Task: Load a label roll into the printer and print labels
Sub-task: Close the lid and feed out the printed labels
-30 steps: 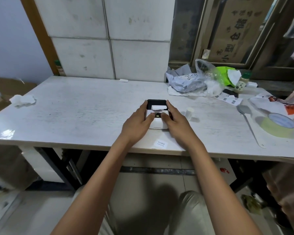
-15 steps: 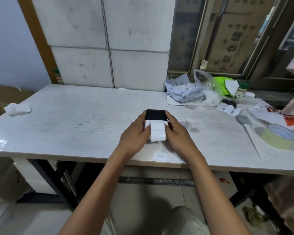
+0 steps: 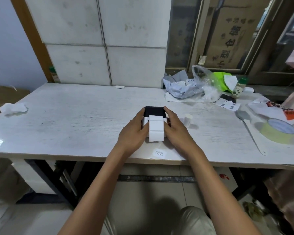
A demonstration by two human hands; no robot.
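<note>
A printed label [image 3: 159, 153] lies nearest at the table [image 3: 58, 119] edge; beyond it both hands, left [image 3: 134, 132] and right [image 3: 176, 128], clasp the printer [image 3: 154, 111] mid-table; its label strip [image 3: 156, 130] could tear or jam if tugged askew.

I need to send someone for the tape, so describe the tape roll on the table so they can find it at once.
Start at the white table and go to its right end, past the label printer held between both hands. The tape roll lies flat there, in front of a white bag with orange print. It is the only wide ring: pale yellow-green, with a white core.
</note>
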